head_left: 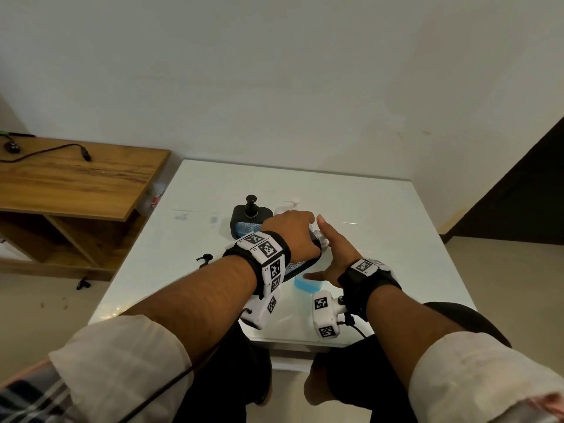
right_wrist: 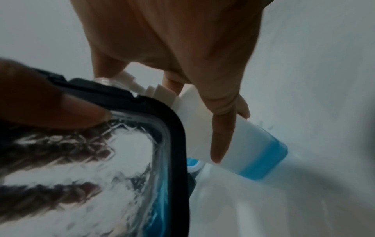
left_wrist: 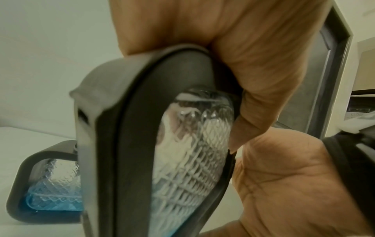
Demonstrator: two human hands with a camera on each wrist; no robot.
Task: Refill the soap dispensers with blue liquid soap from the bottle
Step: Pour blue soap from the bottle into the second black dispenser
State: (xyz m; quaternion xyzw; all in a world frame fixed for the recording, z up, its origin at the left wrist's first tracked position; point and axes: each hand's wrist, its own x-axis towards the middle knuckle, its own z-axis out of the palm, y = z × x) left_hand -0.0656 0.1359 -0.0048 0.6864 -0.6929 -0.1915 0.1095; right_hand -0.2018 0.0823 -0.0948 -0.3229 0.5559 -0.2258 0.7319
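1. Counter (head_left: 351, 193): your landmark, a glossy white top; expect soap drips to make it slick.
2. Held dispenser (left_wrist: 142, 144): your left hand (head_left: 290, 236) grips its dark frame at mid-counter, fingers curled round the top edge. The ribbed clear wall looks rigid and likely slippery; keep hold of the frame.
3. Soap bottle (right_wrist: 253, 152): on the counter beside the held dispenser, blue soap low in it, probably light. Your right hand (head_left: 332, 254) has fingers spread, one resting on its shoulder.
4. Second dispenser (head_left: 251, 221): farther back on the counter, pump on.
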